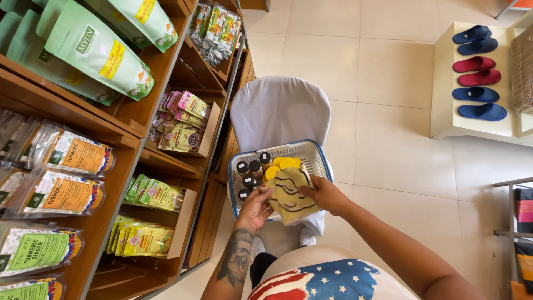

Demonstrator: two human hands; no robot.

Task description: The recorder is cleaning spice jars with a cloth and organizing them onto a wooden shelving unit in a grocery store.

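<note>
A yellow cloth (290, 194) is being gripped by both the left hand (255, 208) and right hand (326, 194) over the basket (316, 153) of jars (250, 169); a steady lowering is being called for next.

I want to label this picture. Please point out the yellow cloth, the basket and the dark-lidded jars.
yellow cloth (290, 194), head view, middle of the fabric
basket (316, 151), head view, far right rim
dark-lidded jars (249, 173), head view, lid of one jar
</note>
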